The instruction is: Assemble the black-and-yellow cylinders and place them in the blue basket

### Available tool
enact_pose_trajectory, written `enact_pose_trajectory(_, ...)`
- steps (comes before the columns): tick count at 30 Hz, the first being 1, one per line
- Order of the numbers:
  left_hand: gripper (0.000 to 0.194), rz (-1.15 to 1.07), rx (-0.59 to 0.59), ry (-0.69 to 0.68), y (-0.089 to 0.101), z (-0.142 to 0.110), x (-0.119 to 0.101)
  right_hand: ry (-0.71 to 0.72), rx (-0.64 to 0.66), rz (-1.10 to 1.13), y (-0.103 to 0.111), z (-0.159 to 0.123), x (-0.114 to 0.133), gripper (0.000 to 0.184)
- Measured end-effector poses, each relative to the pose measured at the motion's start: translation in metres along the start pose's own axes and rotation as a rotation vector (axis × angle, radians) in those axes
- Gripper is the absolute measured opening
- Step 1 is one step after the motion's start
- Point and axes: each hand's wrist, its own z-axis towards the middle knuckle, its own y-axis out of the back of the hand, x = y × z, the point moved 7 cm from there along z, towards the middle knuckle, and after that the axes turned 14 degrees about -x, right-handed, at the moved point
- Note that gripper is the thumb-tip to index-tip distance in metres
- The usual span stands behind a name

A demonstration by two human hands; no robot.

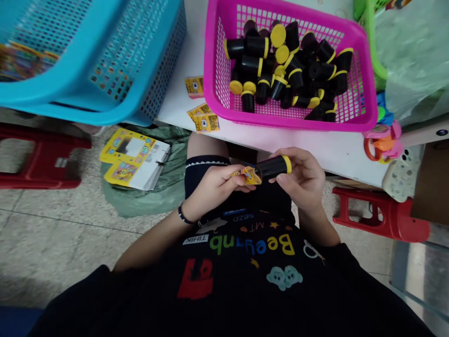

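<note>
Over my lap, my left hand [224,183] pinches a small yellow printed packet [251,176], its end spread against a black canister. My right hand [304,175] grips that black canister with a yellow lid [272,167] between thumb and fingers. The canister lies sideways, lid toward the right, its dark end at the packet's mouth; whether it is partly inside I cannot tell. Beyond my hands, a pink basket [291,122] holds many more such canisters. A few flat yellow packets [206,122] lie on the table left of the basket.
A blue basket [105,110] with colourful packets stands at the left. Yellow printed cards [131,161] rest on a green bag [140,203] below. Red stools [382,215] flank me. At the right are a green basket [380,70], a plastic bag [417,56], scissors [377,147] and a phone [401,175].
</note>
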Motion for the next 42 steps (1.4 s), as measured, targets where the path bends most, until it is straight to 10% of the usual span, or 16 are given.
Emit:
enact_pose_trajectory(27,0.063,0.353,0.034,-0.541,0.001,-0.004,-0.022,-0.026,0.172,-0.088,-0.001,0.005,-0.006,0.037)
enact_pose_trajectory(42,0.055,0.216,-0.116,-0.217,0.01,-0.001,-0.015,0.075,0.195,-0.093,-0.009,0.002,-0.007,0.031)
